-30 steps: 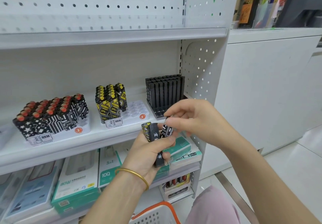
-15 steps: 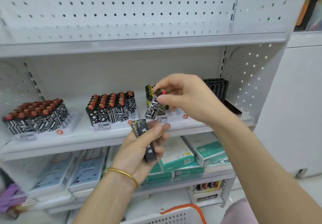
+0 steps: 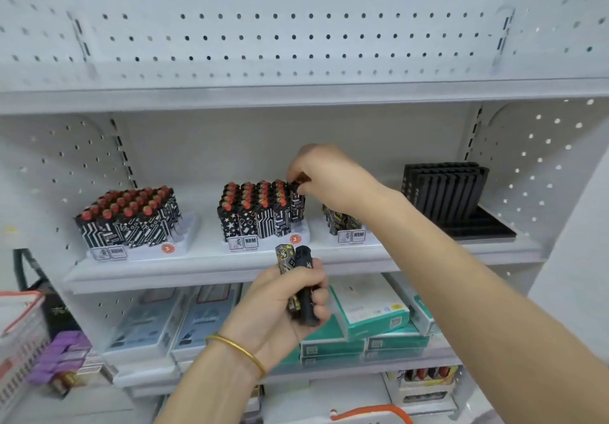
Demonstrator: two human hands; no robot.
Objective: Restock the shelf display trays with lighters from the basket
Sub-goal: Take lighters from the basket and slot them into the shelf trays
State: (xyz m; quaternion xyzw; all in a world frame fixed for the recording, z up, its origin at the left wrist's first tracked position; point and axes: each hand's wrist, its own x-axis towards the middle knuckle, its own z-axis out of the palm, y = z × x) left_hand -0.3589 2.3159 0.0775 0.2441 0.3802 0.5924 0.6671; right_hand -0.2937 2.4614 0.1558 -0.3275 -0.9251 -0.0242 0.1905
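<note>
The right hand (image 3: 324, 176), its grip narrow, pinches the top of an upright black-and-white patterned lighter (image 3: 297, 206) at the right edge of the middle white plastic tray (image 3: 301, 236), open white shelf (image 3: 318, 246) beside it, while the left hand (image 3: 286, 303) clasps two dark lighters (image 3: 304, 280) lower.

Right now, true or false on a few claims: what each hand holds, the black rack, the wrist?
1. The right hand pinches a patterned lighter at the right end of the middle tray. True.
2. The left hand is empty. False: it grips a yellow-patterned lighter and a black lighter.
3. The black rack is packed with lighters. False: its slots look empty.
4. A gold bangle sits on the left wrist. True.
</note>
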